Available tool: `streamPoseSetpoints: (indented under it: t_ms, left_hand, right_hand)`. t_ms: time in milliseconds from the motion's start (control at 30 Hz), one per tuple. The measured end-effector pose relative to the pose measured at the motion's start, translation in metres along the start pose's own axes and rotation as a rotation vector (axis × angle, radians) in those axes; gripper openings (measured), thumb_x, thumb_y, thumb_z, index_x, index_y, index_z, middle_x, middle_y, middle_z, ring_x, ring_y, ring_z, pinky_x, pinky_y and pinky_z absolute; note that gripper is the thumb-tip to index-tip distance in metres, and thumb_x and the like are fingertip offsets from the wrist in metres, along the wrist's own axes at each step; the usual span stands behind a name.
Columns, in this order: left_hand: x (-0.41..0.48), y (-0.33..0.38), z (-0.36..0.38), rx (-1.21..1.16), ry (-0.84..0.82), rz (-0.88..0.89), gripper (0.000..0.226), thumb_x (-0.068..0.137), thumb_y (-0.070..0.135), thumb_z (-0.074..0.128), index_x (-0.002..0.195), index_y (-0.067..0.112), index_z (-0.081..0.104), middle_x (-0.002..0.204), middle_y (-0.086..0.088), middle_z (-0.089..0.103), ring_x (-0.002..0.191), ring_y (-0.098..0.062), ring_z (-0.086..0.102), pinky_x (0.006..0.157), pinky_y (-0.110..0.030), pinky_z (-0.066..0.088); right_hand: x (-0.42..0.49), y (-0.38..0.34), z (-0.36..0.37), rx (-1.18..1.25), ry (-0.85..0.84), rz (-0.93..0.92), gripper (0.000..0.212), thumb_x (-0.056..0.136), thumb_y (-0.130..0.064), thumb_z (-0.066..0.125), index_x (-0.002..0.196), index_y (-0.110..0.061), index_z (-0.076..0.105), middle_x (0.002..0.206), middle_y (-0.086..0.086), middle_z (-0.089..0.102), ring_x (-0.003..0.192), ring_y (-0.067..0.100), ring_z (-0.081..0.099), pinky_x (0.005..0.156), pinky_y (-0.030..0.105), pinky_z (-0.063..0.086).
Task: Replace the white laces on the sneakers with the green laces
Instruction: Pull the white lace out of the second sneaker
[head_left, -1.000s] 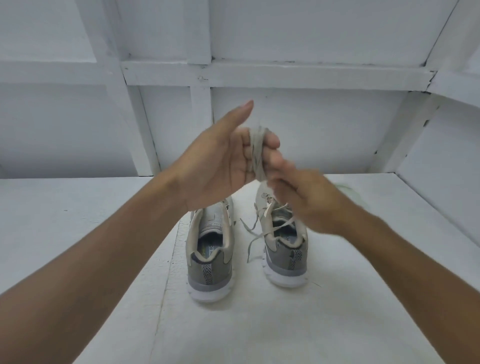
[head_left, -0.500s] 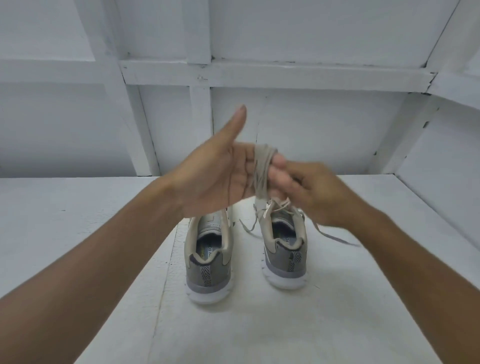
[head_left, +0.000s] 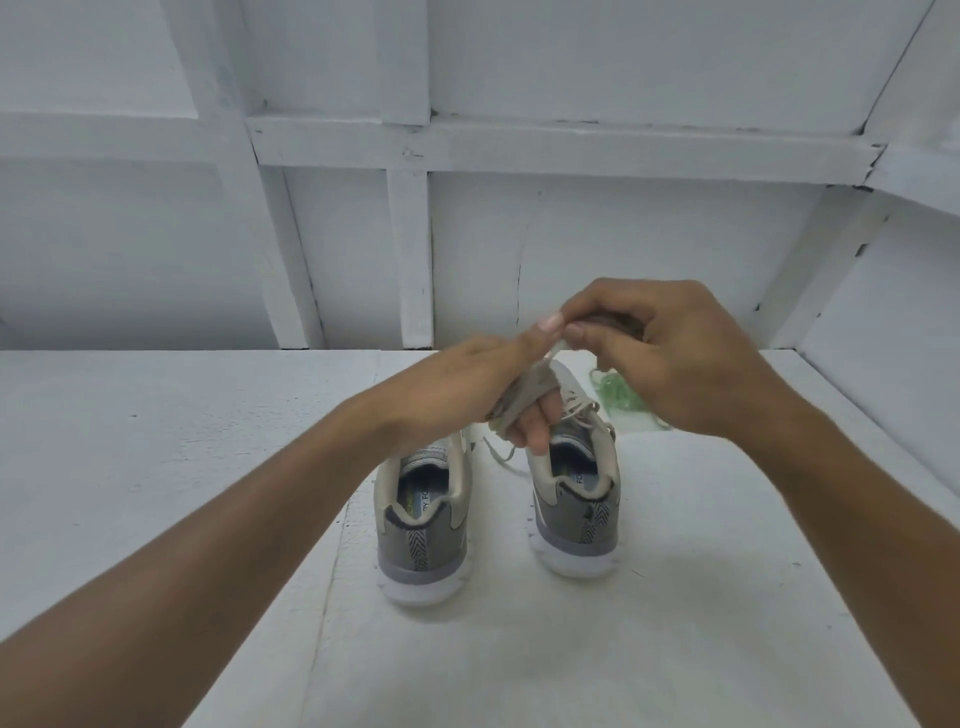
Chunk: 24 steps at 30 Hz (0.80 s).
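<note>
Two grey sneakers stand heels toward me on the white surface: the left sneaker (head_left: 423, 525) and the right sneaker (head_left: 576, 499). The right one still carries a loose white lace (head_left: 582, 415) at its tongue. Above them my left hand (head_left: 467, 395) has a removed white lace (head_left: 524, 395) wound around its fingers. My right hand (head_left: 670, 358) pinches the end of that lace close to my left thumb. A pile of green laces (head_left: 621, 400) lies on the surface behind the right sneaker, partly hidden by my right hand.
The white surface (head_left: 156, 467) ends at a white panelled back wall (head_left: 467, 249). A side wall (head_left: 883, 322) rises at the right.
Both hands have come lower, over the sneakers. My left hand has turned palm down with the lace wraps around its fingers. My right hand has risen above it, and the green laces now show.
</note>
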<state>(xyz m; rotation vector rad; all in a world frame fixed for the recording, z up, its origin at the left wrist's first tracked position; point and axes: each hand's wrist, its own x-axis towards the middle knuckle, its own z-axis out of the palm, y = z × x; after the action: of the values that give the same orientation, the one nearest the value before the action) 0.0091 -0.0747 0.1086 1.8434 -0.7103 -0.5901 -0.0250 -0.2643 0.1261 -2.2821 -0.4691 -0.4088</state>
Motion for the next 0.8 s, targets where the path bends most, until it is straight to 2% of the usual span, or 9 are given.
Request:
streamPoseSetpoints:
  t_ms: [133, 200, 367, 467, 533, 600, 700, 800]
  left_hand:
    - [0.002, 0.004, 0.002, -0.306, 0.063, 0.054, 0.045, 0.101, 0.03, 0.043, 0.063, 0.008, 0.052, 0.045, -0.006, 0.046, 0.051, -0.023, 0.046, 0.058, -0.024, 0.046]
    - [0.005, 0.003, 0.003, -0.379, 0.086, 0.061, 0.044, 0.1, 0.026, 0.042, 0.06, 0.009, 0.047, 0.043, -0.004, 0.039, 0.05, -0.022, 0.042, 0.055, -0.024, 0.043]
    - [0.007, 0.003, 0.001, -0.519, 0.095, 0.061, 0.047, 0.099, 0.026, 0.041, 0.054, 0.012, 0.047, 0.04, -0.002, 0.035, 0.046, -0.019, 0.043, 0.058, -0.028, 0.04]
    - [0.007, 0.004, 0.002, -0.561, 0.052, 0.076, 0.046, 0.096, 0.027, 0.043, 0.053, 0.013, 0.048, 0.039, 0.0, 0.037, 0.046, -0.017, 0.043, 0.06, -0.029, 0.039]
    - [0.007, 0.004, 0.002, -0.575, 0.021, 0.086, 0.044, 0.094, 0.029, 0.046, 0.053, 0.012, 0.05, 0.039, -0.001, 0.039, 0.047, -0.017, 0.044, 0.06, -0.029, 0.041]
    - [0.006, 0.004, 0.001, -0.604, -0.012, 0.085, 0.044, 0.095, 0.03, 0.045, 0.055, 0.011, 0.05, 0.041, -0.002, 0.042, 0.049, -0.018, 0.047, 0.06, -0.027, 0.043]
    - [0.006, 0.001, 0.0, -0.623, -0.067, 0.086, 0.041, 0.095, 0.031, 0.044, 0.061, 0.008, 0.052, 0.046, -0.006, 0.05, 0.054, -0.02, 0.053, 0.062, -0.025, 0.049]
    - [0.008, -0.002, 0.001, -0.543, -0.028, 0.13, 0.04, 0.095, 0.027, 0.045, 0.063, 0.007, 0.056, 0.05, -0.008, 0.056, 0.058, -0.022, 0.056, 0.065, -0.024, 0.051]
  right_hand:
    - [-0.006, 0.009, 0.023, 0.291, 0.072, 0.055, 0.017, 0.091, -0.012, 0.065, 0.096, -0.026, 0.073, 0.086, -0.004, 0.074, 0.083, 0.012, 0.07, 0.079, 0.027, 0.054]
    - [-0.011, 0.01, 0.03, 0.396, 0.072, 0.072, 0.019, 0.092, -0.006, 0.063, 0.104, -0.017, 0.073, 0.092, -0.002, 0.075, 0.091, 0.013, 0.071, 0.087, 0.029, 0.053]
    - [-0.019, 0.01, 0.035, 0.596, -0.01, 0.061, 0.029, 0.094, -0.001, 0.056, 0.122, 0.0, 0.063, 0.104, 0.013, 0.073, 0.1, 0.029, 0.069, 0.098, 0.048, 0.05]
    - [-0.019, 0.009, 0.039, 0.64, 0.046, 0.077, 0.028, 0.09, -0.004, 0.062, 0.117, 0.002, 0.063, 0.101, 0.017, 0.072, 0.092, 0.03, 0.07, 0.096, 0.054, 0.05]
    - [-0.019, 0.008, 0.041, 0.646, 0.093, 0.079, 0.024, 0.09, -0.001, 0.064, 0.113, 0.002, 0.066, 0.095, 0.016, 0.073, 0.084, 0.027, 0.07, 0.093, 0.054, 0.051]
    - [-0.02, 0.006, 0.044, 0.658, 0.146, 0.078, 0.02, 0.09, 0.0, 0.064, 0.108, 0.001, 0.069, 0.088, 0.014, 0.074, 0.077, 0.025, 0.069, 0.087, 0.048, 0.054]
    - [-0.023, 0.001, 0.048, 0.673, 0.22, 0.049, 0.012, 0.089, 0.006, 0.06, 0.093, 0.0, 0.07, 0.072, 0.006, 0.072, 0.062, 0.02, 0.066, 0.071, 0.031, 0.054]
    - [-0.024, 0.0, 0.055, 0.655, 0.311, 0.049, 0.022, 0.087, 0.008, 0.061, 0.081, -0.011, 0.069, 0.067, 0.002, 0.069, 0.058, 0.02, 0.063, 0.066, 0.029, 0.053]
